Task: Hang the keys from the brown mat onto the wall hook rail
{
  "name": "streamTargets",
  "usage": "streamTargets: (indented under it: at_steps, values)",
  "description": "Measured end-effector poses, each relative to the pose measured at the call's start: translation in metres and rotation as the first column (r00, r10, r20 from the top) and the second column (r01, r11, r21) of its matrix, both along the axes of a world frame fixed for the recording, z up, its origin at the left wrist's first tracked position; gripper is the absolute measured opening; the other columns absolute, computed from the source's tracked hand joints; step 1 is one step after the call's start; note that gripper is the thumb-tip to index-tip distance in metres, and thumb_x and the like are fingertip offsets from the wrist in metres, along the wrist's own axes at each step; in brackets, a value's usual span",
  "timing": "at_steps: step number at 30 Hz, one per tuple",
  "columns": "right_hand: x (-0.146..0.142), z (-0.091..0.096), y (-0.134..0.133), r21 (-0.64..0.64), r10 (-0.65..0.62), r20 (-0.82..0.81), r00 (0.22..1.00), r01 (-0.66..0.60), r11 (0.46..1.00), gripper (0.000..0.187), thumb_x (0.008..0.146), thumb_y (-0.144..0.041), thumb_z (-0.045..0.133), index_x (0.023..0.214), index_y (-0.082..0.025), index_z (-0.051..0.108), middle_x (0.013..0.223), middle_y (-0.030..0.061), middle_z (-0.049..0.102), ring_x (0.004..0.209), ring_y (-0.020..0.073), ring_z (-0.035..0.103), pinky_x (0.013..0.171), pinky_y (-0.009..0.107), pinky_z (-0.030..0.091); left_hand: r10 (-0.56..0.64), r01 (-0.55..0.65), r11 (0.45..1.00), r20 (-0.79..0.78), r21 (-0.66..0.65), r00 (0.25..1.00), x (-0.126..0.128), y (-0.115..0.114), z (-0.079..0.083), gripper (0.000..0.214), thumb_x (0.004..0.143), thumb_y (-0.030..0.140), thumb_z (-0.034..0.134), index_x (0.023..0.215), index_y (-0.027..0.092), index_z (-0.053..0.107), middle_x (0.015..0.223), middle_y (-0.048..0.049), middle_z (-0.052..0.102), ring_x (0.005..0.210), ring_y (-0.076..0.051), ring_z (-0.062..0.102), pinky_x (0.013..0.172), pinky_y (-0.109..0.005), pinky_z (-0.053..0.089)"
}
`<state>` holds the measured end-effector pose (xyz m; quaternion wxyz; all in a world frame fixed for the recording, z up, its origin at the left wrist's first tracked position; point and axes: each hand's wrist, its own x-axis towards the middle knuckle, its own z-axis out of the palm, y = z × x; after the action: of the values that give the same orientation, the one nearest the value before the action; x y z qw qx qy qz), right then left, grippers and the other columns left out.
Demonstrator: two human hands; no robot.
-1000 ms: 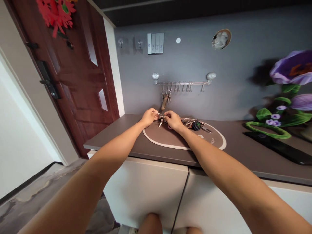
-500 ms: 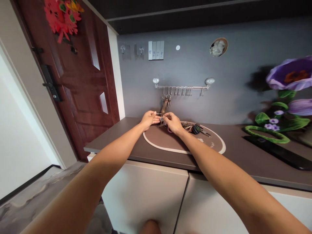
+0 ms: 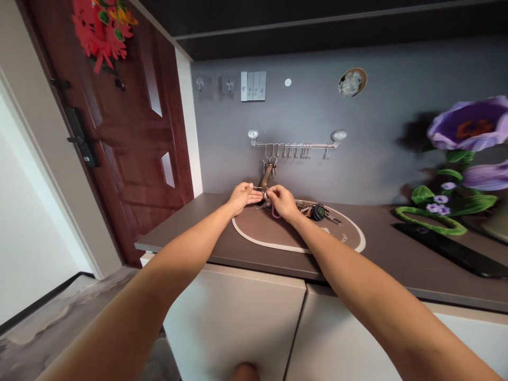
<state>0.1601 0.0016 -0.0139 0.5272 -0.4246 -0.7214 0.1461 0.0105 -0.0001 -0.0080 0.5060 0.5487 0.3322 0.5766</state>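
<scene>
Metal keys (image 3: 263, 191) are pinched by fingers of left hand (image 3: 241, 196) and right hand (image 3: 283, 200) just above the mat (image 3: 294, 234), seemingly to steady them.

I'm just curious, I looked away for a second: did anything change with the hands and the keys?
Hardly. The left hand and right hand still pinch the key ring between them, fingers shifted slightly. The key pile, mat and hook rail stayed put.
</scene>
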Motion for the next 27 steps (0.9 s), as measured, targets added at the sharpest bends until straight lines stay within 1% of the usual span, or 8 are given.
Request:
streamTargets:
  at_steps: [4,6,10,13,16,19,24,27]
  values:
    - [0.002,0.001,0.002,0.028,-0.022,-0.031,0.999,0.023,0.999,0.017,0.074,-0.031,0.046,0.073,-0.016,0.053,0.072,0.0014,0.057,0.066,0.0118,0.051,0.068,0.025,0.04,0.041,-0.043,0.999,-0.069,-0.031,0.997,0.001,0.0,-0.001,0.017,0.087,0.029,0.038,0.08,0.014,0.041,0.073,-0.0065,0.062,0.064,-0.011,0.061,0.073,-0.033,0.05]
    - [0.002,0.002,0.001,0.02,-0.026,-0.054,0.998,0.027,0.999,0.017,0.074,-0.031,0.045,0.073,-0.016,0.053,0.073,0.0014,0.057,0.068,0.012,0.051,0.069,0.025,0.039,0.071,-0.074,0.997,-0.112,-0.02,0.991,0.0,0.002,-0.003,0.017,0.087,0.028,0.039,0.08,0.014,0.043,0.077,-0.0058,0.061,0.064,-0.009,0.059,0.069,-0.03,0.05]
    - [0.002,0.004,-0.001,-0.023,-0.006,-0.122,0.993,0.003,1.0,0.018,0.075,-0.033,0.044,0.073,-0.016,0.051,0.071,-0.0001,0.055,0.066,0.0112,0.049,0.068,0.025,0.039,0.114,-0.105,0.993,-0.232,0.051,0.966,-0.001,0.006,-0.008,0.015,0.085,0.027,0.042,0.082,0.013,0.048,0.083,-0.0047,0.059,0.066,-0.007,0.055,0.062,-0.022,0.046]
    - [0.003,0.004,-0.002,-0.031,0.01,-0.171,0.985,-0.016,0.999,0.019,0.075,-0.035,0.044,0.074,-0.017,0.049,0.069,-0.0009,0.053,0.066,0.011,0.048,0.067,0.024,0.039,0.141,-0.108,0.988,-0.337,0.114,0.931,0.0,0.006,-0.011,0.011,0.081,0.024,0.047,0.081,0.014,0.05,0.078,-0.0023,0.057,0.068,-0.008,0.054,0.06,-0.019,0.044]
    - [0.003,0.005,-0.003,-0.048,0.023,-0.217,0.976,-0.034,0.998,0.019,0.074,-0.035,0.044,0.075,-0.017,0.048,0.068,-0.0011,0.051,0.063,0.0107,0.047,0.063,0.023,0.04,0.13,-0.049,0.978,-0.412,0.201,0.902,0.002,0.005,-0.014,0.012,0.078,0.025,0.05,0.08,0.014,0.051,0.072,0.0002,0.055,0.063,-0.007,0.05,0.059,-0.019,0.042]
    - [0.001,0.004,-0.003,-0.076,0.051,-0.286,0.957,-0.076,0.994,0.019,0.072,-0.036,0.045,0.076,-0.017,0.047,0.067,-0.0018,0.049,0.06,0.0099,0.045,0.059,0.023,0.04,0.12,0.0,0.969,-0.471,0.246,0.874,0.004,0.005,-0.016,0.014,0.077,0.027,0.05,0.08,0.014,0.052,0.069,0.0009,0.055,0.06,-0.008,0.049,0.058,-0.021,0.041]
    - [-0.002,0.001,0.003,-0.103,0.089,-0.395,0.914,-0.141,0.985,0.02,0.072,-0.037,0.045,0.078,-0.018,0.045,0.074,-0.001,0.052,0.065,0.0106,0.05,0.061,0.024,0.044,0.21,-0.024,0.943,-0.533,0.333,0.82,0.004,0.006,-0.016,0.012,0.076,0.025,0.05,0.08,0.014,0.055,0.076,-0.0021,0.06,0.068,-0.011,0.054,0.066,-0.024,0.043]
    - [-0.002,0.003,0.008,-0.1,0.049,-0.392,0.919,-0.096,0.99,0.019,0.073,-0.037,0.043,0.078,-0.018,0.044,0.071,-0.0014,0.052,0.062,0.0105,0.051,0.059,0.024,0.044,0.278,-0.052,0.921,-0.558,0.385,0.782,0.003,0.007,-0.015,0.012,0.077,0.023,0.048,0.079,0.014,0.056,0.081,-0.0041,0.062,0.074,-0.013,0.056,0.072,-0.025,0.043]
